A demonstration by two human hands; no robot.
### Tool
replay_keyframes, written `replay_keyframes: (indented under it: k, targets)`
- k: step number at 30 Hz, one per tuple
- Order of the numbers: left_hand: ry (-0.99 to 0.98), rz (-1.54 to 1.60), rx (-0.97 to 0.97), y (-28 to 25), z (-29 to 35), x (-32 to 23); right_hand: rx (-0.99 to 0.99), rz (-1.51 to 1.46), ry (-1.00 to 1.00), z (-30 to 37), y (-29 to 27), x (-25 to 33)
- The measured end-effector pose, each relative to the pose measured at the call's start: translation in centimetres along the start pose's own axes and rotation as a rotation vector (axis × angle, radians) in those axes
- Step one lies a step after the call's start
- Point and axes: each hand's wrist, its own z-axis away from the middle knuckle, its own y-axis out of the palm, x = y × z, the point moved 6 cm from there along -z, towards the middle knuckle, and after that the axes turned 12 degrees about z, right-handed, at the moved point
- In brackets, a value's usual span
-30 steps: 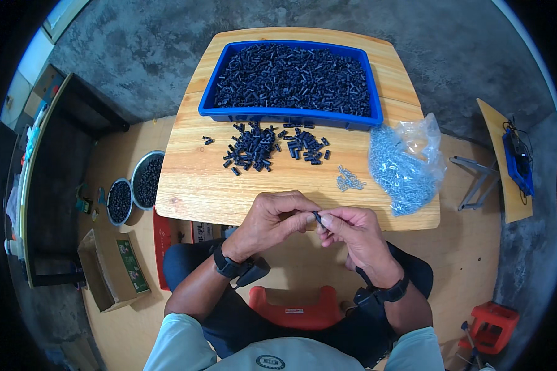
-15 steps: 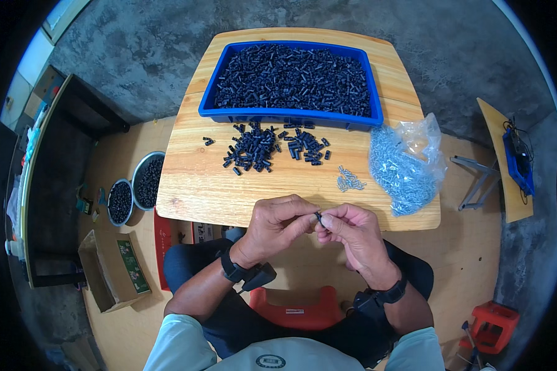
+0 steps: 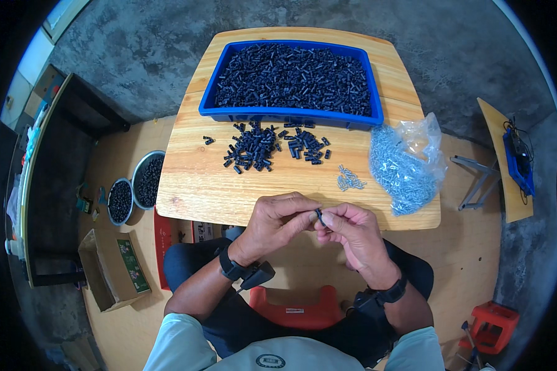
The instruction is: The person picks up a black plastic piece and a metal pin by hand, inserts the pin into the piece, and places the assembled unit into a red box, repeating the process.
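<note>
Hands joined low centre of frame, barely shifted over the last second.

Your left hand (image 3: 277, 224) and right hand (image 3: 351, 234) each pinch, fingers closed, one small black part (image 3: 319, 216) just off the near edge of the counter (image 3: 195, 191). Loose pile (image 3: 254, 148), blue tray (image 3: 291, 114) and bag of screws (image 3: 405, 164) above are unchanged; the same piece is in work.

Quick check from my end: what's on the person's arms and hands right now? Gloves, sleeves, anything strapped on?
No gloves: both hands are bare. The left hand has a black band at the wrist with a small black device hanging off it. The right hand has a similar black wrist strap with a black device. The forearms are uncovered; pale short sleeves end near the elbows.
</note>
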Motion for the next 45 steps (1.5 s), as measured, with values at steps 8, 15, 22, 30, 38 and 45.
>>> replay_keyframes:
  k: [8, 15, 22, 30, 38, 45]
  targets:
    - [0.158, -0.236, 0.003, 1.2, 0.2, -1.6, -0.073, -0.043, -0.030, -0.1, 0.0, 0.0]
    - [0.201, -0.382, -0.086, 1.9, 0.6, -1.2, -0.077, -0.047, -0.066, -0.1, 0.0, -0.1]
    - [0.165, -0.310, -0.133, 1.7, 0.8, -0.8, -0.070, -0.059, -0.052, 0.0, 0.0, -0.2]
    - [0.115, -0.269, -0.135, 1.4, 1.0, -0.6, -0.061, -0.012, -0.086, -0.1, 0.1, 0.0]
    - [0.188, -0.087, -0.056, 0.6, 0.5, -0.5, 0.048, 0.031, -0.057, 0.5, 0.6, 0.1]
    - [0.146, -0.030, -0.018, 0.8, 0.4, -0.4, 0.086, -0.006, -0.048, 0.6, 0.8, 0.4]
